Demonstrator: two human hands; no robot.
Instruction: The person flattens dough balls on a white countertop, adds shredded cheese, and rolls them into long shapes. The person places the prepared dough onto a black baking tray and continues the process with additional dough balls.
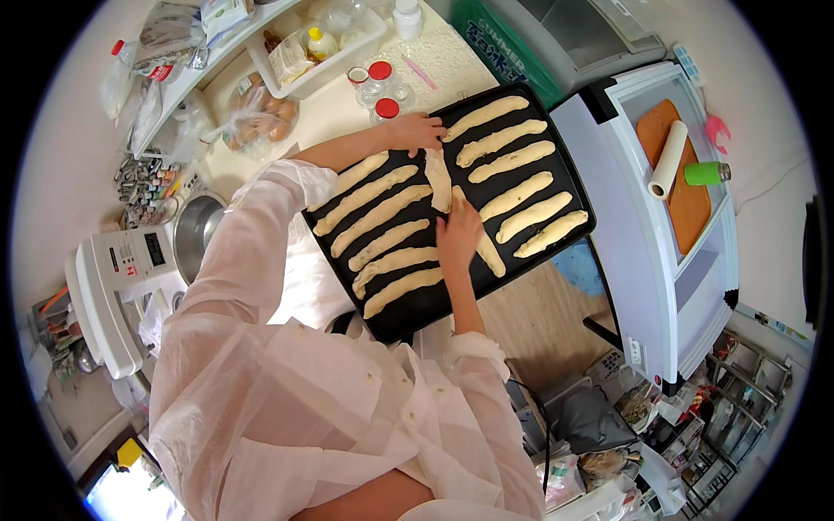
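Observation:
A black baking tray (417, 311) lies tilted across the view, bearing several long strips of raw dough (374, 210) in two slanting rows. Between the rows, another dough strip (438, 179) runs crosswise, from the upper part of the tray towards its middle. My left hand (417, 133) is at the tray's far edge, its fingers at the upper end of that crosswise strip. My right hand (460, 234) is over the tray's middle, on a second crosswise strip (490, 253) that shows above and below it. Whether the fingers of either hand close around dough is hard to tell.
Glass jars with red lids (387, 109) stand just beyond the tray. Behind them is a white bin (313, 81) of supplies, with bagged eggs (264, 117) to its left. A metal bowl (199, 228) sits at the left. A chest freezer (625, 215) adjoins the tray's right side.

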